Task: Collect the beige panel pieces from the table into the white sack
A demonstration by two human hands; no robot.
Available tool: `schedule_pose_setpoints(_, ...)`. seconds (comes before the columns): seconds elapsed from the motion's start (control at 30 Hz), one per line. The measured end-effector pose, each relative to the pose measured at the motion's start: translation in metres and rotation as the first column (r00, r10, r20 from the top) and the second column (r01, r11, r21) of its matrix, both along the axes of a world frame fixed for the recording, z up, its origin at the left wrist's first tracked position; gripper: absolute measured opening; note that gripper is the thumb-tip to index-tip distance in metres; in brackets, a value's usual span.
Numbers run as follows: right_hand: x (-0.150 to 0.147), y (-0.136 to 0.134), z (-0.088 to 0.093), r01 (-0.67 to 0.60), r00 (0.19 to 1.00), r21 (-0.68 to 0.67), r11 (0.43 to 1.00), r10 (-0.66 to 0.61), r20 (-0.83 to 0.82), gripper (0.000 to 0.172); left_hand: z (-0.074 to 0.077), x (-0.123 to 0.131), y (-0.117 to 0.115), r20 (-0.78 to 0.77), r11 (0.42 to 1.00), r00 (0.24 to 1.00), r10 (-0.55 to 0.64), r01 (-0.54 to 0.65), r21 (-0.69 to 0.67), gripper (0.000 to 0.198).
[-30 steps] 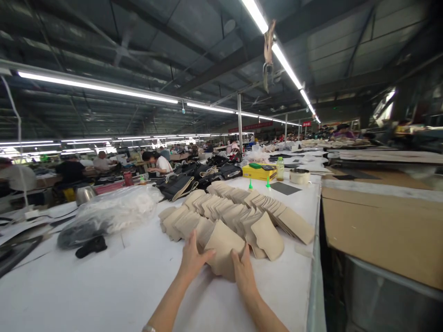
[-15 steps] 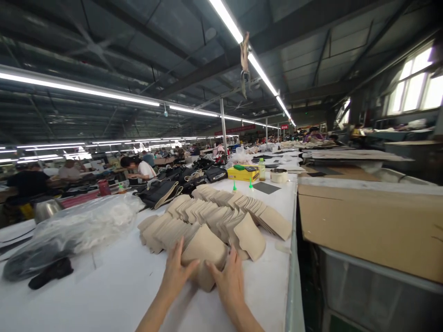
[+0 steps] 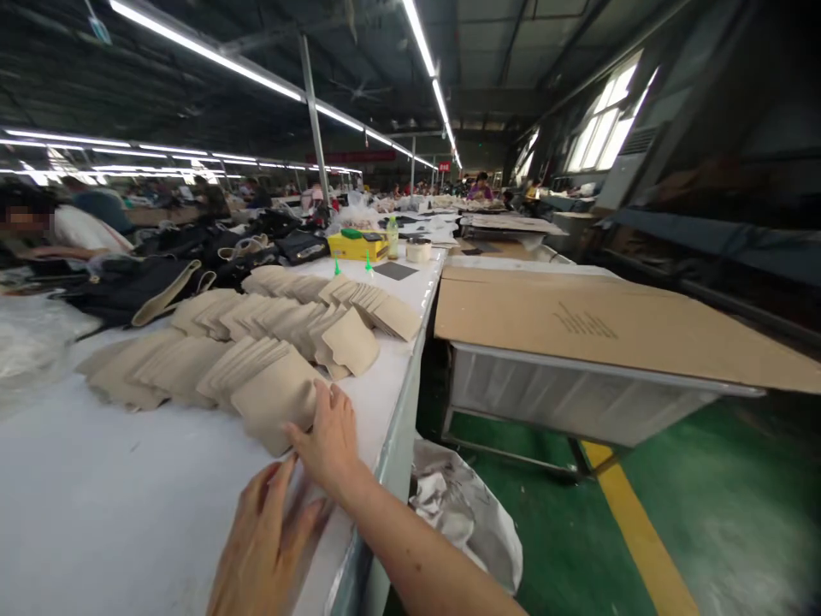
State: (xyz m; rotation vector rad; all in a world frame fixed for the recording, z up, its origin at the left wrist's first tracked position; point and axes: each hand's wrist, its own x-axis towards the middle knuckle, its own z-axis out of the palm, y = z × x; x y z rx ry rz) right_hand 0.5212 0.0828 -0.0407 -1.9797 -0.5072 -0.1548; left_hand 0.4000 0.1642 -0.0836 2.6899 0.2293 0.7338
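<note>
Overlapping rows of beige cut pieces (image 3: 273,389), flat and flexible-looking with rounded corners, lie fanned out on the white tabletop (image 3: 141,505). My right hand (image 3: 330,436) is at the near right end of the front row, its thumb and fingers closed on the edge of the foremost beige piece. Below it, closer to me, my left hand (image 3: 266,530) is over the table near its right edge. Its thumb stands apart from the fingers, and I see nothing held in it.
Behind the rows are a yellow box (image 3: 357,246), a bottle (image 3: 392,238) and a tape roll (image 3: 419,250). Dark bags (image 3: 138,278) lie left, near a co-worker's white sleeve (image 3: 86,229). Right of the table edge, a cardboard sheet (image 3: 616,321) covers a cart; a white sack (image 3: 471,513) sits below.
The view has swung right, showing more floor and cart. My left hand has come off the beige pieces and drawn back toward me; my right hand stays at the front row's end.
</note>
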Motion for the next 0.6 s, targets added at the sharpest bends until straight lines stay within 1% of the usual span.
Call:
schedule_pose_setpoints(0.07, -0.003, -0.029, -0.007, -0.054, 0.998, 0.038, 0.998, 0.053, 0.023, 0.057, -0.005, 0.000, -0.015, -0.050, 0.989, 0.990, -0.132, 0.135, 0.059, 0.054)
schedule_pose_setpoints(0.1, -0.002, -0.046, -0.012, -0.065, 0.998, 0.061, 0.996, 0.064, 0.027, 0.048, -0.006, 0.001, -0.023, -0.080, 0.981, 0.984, -0.157, 0.165, 0.105, 0.057)
schedule_pose_setpoints(0.17, 0.007, -0.087, -0.029, -0.040, 0.999, 0.099, 0.994, 0.039, 0.011, 0.032, -0.004, 0.005, -0.041, -0.165, 0.966, 0.978, -0.131, 0.164, 0.202, 0.061)
schedule_pose_setpoints(0.2, 0.014, -0.109, -0.041, 0.000, 1.000, 0.104, 0.995, 0.001, -0.014, 0.024, -0.002, 0.008, -0.050, -0.205, 0.959, 0.974, -0.096, 0.145, 0.242, 0.061)
schedule_pose_setpoints(0.23, 0.023, -0.132, -0.057, 0.052, 0.998, 0.095, 0.994, -0.048, -0.050, 0.021, 0.001, 0.011, -0.058, -0.241, 0.953, 0.969, -0.055, 0.123, 0.276, 0.060)
schedule_pose_setpoints(0.27, 0.033, -0.155, -0.076, 0.109, 0.990, 0.069, 0.992, -0.102, -0.097, 0.019, 0.004, 0.015, -0.066, -0.268, 0.947, 0.963, -0.016, 0.100, 0.305, 0.059)
schedule_pose_setpoints(0.33, 0.050, -0.198, -0.122, 0.202, 0.956, -0.038, 0.979, -0.205, -0.211, 0.016, 0.008, 0.023, -0.079, -0.300, 0.933, 0.953, 0.042, 0.070, 0.352, 0.060)
schedule_pose_setpoints(0.37, 0.056, -0.218, -0.149, 0.220, 0.930, -0.114, 0.969, -0.243, -0.275, 0.016, 0.009, 0.027, -0.084, -0.305, 0.927, 0.950, 0.058, 0.063, 0.371, 0.062)
schedule_pose_setpoints(0.43, 0.060, -0.249, -0.204, 0.214, 0.863, -0.284, 0.935, -0.317, -0.393, 0.015, 0.009, 0.035, -0.091, -0.307, 0.916, 0.950, 0.062, 0.068, 0.396, 0.063)
schedule_pose_setpoints(0.47, 0.059, -0.261, -0.232, 0.184, 0.832, -0.356, 0.916, -0.338, -0.441, 0.016, 0.009, 0.039, -0.093, -0.305, 0.911, 0.951, 0.055, 0.077, 0.404, 0.063)
schedule_pose_setpoints(0.53, 0.054, -0.274, -0.282, 0.110, 0.782, -0.463, 0.880, -0.364, -0.506, 0.019, 0.008, 0.046, -0.094, -0.299, 0.904, 0.953, 0.044, 0.090, 0.419, 0.062)
schedule_pose_setpoints(0.6, 0.049, -0.276, -0.323, 0.033, 0.756, -0.532, 0.846, -0.369, -0.541, 0.024, 0.008, 0.052, -0.095, -0.292, 0.897, 0.956, 0.037, 0.097, 0.432, 0.061)
